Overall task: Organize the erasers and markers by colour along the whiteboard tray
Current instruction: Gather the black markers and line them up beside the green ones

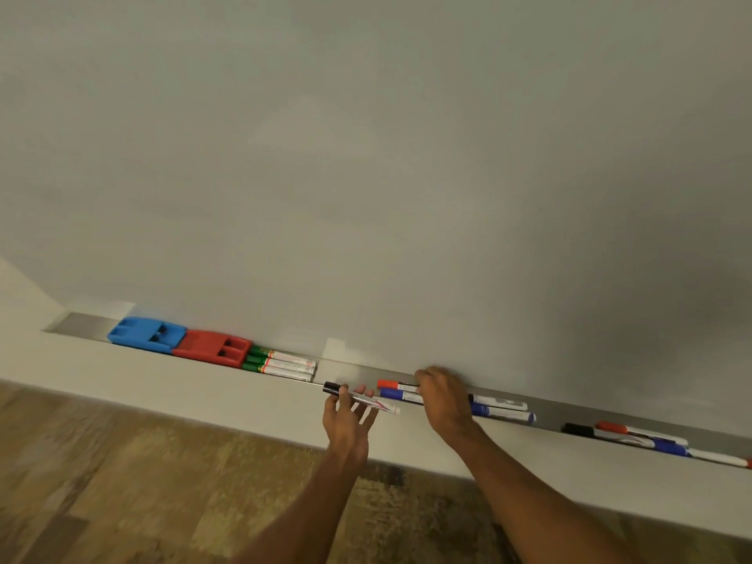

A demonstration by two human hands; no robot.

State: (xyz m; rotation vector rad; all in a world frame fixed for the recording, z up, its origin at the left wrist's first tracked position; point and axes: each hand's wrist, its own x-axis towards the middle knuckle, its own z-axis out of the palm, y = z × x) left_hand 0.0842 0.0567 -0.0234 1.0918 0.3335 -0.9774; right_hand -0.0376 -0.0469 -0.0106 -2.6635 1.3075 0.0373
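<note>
The whiteboard tray (pixel 358 372) runs from upper left to lower right. At its left end lie a blue eraser (pixel 144 333), a red eraser (pixel 211 347) and three green markers (pixel 280 364) side by side. My left hand (pixel 350 421) holds a black-capped marker (pixel 358 397) just in front of the tray edge, pinched between thumb and fingers. My right hand (pixel 443 400) reaches into the tray, fingers curled over a red-capped marker (pixel 396 385) and a blue-capped marker (pixel 401 395). Two more blue markers (pixel 504 413) lie right of that hand.
Farther right in the tray lies a loose group of black, red and blue markers (pixel 635 435). The whiteboard (pixel 366 156) fills the upper view. A white ledge (pixel 203 392) fronts the tray, with wooden floor (pixel 142 482) below.
</note>
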